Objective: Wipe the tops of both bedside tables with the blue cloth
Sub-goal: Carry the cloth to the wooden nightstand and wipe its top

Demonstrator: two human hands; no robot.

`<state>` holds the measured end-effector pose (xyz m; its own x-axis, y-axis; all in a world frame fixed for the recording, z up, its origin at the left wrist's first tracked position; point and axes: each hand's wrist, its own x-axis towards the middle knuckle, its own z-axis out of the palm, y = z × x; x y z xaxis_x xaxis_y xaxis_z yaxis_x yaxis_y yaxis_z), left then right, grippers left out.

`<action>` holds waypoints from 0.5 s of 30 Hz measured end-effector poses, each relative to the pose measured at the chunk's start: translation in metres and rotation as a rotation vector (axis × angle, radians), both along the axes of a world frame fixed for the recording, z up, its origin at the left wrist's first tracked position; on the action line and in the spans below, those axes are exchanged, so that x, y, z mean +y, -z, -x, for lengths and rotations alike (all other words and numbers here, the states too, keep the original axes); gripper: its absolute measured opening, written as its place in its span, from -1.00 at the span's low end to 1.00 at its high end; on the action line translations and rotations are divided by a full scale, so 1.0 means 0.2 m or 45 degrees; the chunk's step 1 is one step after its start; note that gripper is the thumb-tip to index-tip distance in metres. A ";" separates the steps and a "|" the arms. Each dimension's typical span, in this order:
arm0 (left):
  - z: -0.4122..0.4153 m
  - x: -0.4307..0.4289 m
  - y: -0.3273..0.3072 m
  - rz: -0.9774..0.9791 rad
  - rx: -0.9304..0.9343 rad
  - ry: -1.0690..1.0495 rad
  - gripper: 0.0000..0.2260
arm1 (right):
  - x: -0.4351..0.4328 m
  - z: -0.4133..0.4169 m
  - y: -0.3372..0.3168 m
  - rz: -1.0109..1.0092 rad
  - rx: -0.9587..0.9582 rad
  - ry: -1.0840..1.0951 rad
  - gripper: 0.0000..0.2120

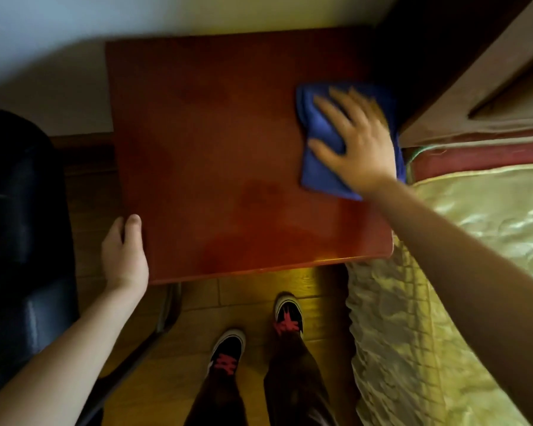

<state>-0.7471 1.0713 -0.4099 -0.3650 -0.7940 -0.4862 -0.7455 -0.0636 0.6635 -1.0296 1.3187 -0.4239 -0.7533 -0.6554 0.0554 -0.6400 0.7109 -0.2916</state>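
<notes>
Reddish-brown wood, glossy and flat, made up the square top of the bedside table (216, 155), which filled the space between the two hands. The right hand (356, 141) lay palm-down with fingers spread wide, pressing flat on the crumpled blue microfibre cloth (319, 142); it pinned the cloth rather than gripping it. The cloth sat on the table top at its right edge, under and just left of that palm, with folds bunched past the fingertips. The hand's outline was blurred. The left hand (123, 253) rested against the table's near left corner, thumb lying on the top surface; the other fingers were hidden below the edge, so their curl could not be told. Faint darker patches showed on the wood between the hands. Beyond the right hand stood a brown wooden headboard (486, 72); under the right forearm lay a yellow-green quilted bed cover (443, 272). Left of the left hand was a dark padded chair (22, 229). Below the table, two black shoes with pink laces (259, 336) stood on the wooden floor (320, 284).
</notes>
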 end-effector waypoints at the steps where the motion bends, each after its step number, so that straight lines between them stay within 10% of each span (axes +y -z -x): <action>1: 0.00 -0.01 0.00 -0.015 -0.002 0.004 -0.62 | 0.09 -0.12 -0.01 -0.006 -0.013 -0.018 -0.42; 15: -0.02 -0.02 0.01 -0.099 0.056 0.006 -0.66 | -0.35 -0.86 -0.06 -0.072 -0.136 0.113 -0.39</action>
<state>-0.7421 1.0664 -0.4128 -0.3911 -0.7526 -0.5298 -0.7163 -0.1125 0.6886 -0.8581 1.2483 -0.4123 -0.8082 -0.5855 -0.0635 -0.5411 0.7808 -0.3123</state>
